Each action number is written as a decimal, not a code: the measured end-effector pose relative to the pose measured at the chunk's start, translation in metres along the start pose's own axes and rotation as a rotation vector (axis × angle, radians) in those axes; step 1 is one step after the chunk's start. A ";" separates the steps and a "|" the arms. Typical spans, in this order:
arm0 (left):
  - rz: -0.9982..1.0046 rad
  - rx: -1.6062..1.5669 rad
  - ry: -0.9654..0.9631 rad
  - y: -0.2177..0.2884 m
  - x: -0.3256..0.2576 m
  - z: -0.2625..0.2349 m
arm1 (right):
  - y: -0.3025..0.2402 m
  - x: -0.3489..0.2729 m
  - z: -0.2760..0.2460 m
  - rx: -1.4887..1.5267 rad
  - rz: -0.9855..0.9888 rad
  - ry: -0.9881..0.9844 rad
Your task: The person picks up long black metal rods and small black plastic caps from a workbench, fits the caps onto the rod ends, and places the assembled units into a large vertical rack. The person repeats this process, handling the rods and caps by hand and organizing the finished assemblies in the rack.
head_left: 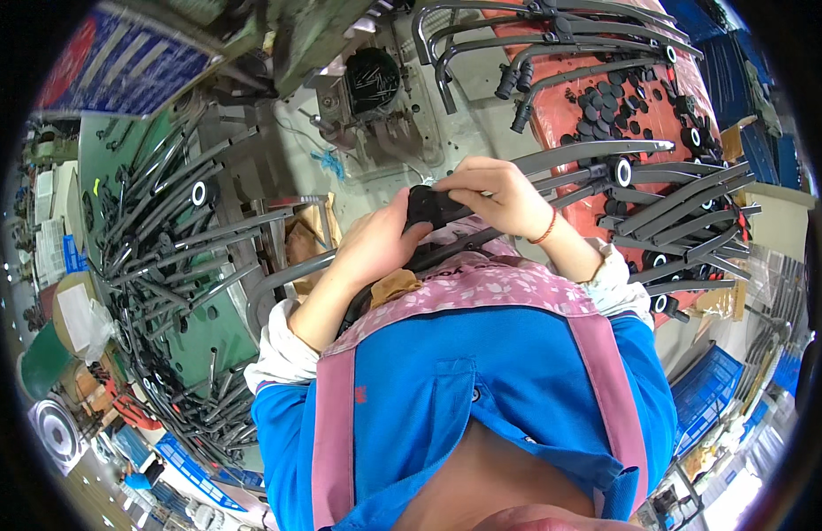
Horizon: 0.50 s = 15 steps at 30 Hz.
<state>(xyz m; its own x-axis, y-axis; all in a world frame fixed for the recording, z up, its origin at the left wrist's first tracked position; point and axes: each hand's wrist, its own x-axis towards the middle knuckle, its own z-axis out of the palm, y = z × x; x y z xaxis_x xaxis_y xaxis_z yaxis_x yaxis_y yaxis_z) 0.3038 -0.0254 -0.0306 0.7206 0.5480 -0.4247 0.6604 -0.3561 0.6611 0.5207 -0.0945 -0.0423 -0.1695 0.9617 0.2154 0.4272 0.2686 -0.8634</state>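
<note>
"Starting closest in, what have the two hands got?"

"A black piece [433, 209], held just above the pink floral apron [482, 288]. The left hand [377, 234] is closed round its near side, thumb showing and most of the fingers hidden. The right hand [504, 199] pinches its upper edge between thumb and fingertips."

"Any advice on handling it?"

"I'd let the left brace and the right do the fine pressing, working along the edge in small pushes. Squeezing hard with both at once would probably rock it, and a thumb too near the edge might get nipped."

"Is it on a tube?"

"Can't tell; the hands cover that part. A grey bent tube [287, 273] shows beside the left forearm, and a long grey bar [597, 152] reaches out past the right hand. With so much length about, I'd keep the elbows in and avoid knocking it."

"And farther off?"

"Ahead stands a machine [393, 146] with a dark bowl of slim metal bits [373, 80]. To the right, a red-covered worktop [542, 119] carries black discs [605, 111] and grey frames [685, 196]; to the left, dark tubes [167, 296] lie heaped on a green one."
</note>
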 end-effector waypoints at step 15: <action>-0.051 0.018 -0.017 -0.004 -0.003 0.001 | -0.008 0.008 0.039 -0.064 -0.044 0.109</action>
<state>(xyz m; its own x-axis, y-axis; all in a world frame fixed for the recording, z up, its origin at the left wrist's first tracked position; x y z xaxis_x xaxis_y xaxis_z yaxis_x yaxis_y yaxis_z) 0.2996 -0.0265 -0.0326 0.6895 0.5531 -0.4676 0.6998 -0.3422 0.6271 0.4813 -0.0907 -0.0515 -0.0930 0.9482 0.3037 0.4782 0.3101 -0.8217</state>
